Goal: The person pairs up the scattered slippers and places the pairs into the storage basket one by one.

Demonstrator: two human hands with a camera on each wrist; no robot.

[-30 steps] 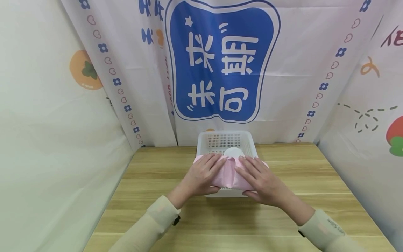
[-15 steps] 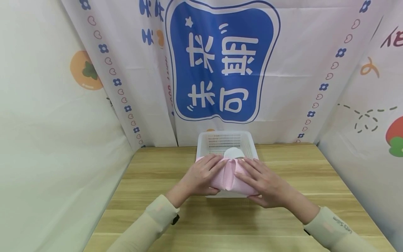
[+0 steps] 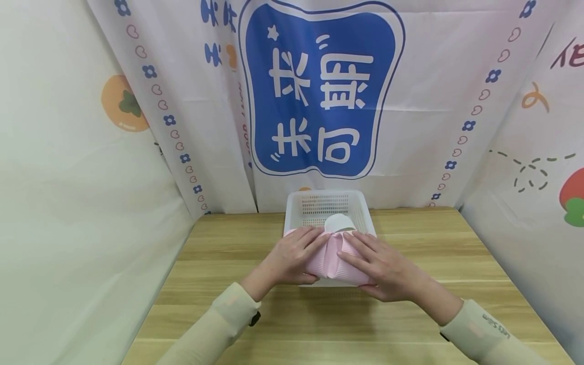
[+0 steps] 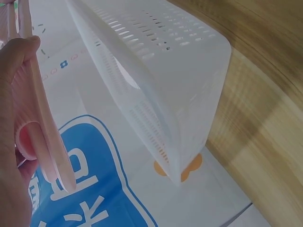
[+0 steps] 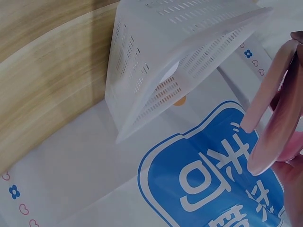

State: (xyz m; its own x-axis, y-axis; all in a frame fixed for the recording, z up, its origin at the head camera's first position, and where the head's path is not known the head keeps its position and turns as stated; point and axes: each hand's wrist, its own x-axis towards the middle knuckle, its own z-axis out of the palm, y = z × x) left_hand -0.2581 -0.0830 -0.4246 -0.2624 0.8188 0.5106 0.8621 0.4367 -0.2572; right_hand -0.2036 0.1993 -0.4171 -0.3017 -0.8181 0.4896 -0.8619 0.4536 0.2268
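Note:
A pink ribbed piece (image 3: 333, 256) with thick smooth edges spans both hands above the front of a white plastic basket (image 3: 326, 196). Its exact kind is unclear. My left hand (image 3: 296, 256) grips its left end, fingers over the top and thumb underneath. At the other end my right hand (image 3: 383, 263) holds it the same way. In the left wrist view the pink piece (image 4: 41, 118) shows two long strips with rounded ends and a loop-like opening. Behind it, a white round-topped object (image 3: 339, 222) sits in the basket, its lower part hidden.
The basket stands on a wood-grain table (image 3: 429, 253), close to the back. Behind the table hangs a white printed cloth (image 3: 424, 147) with a blue sign. Pale cloth walls (image 3: 82, 213) close off both sides.
The pink piece has come slightly down and towards me, so a little more of the white round-topped object shows. My right hand has shifted slightly right. Both hands keep their grip.

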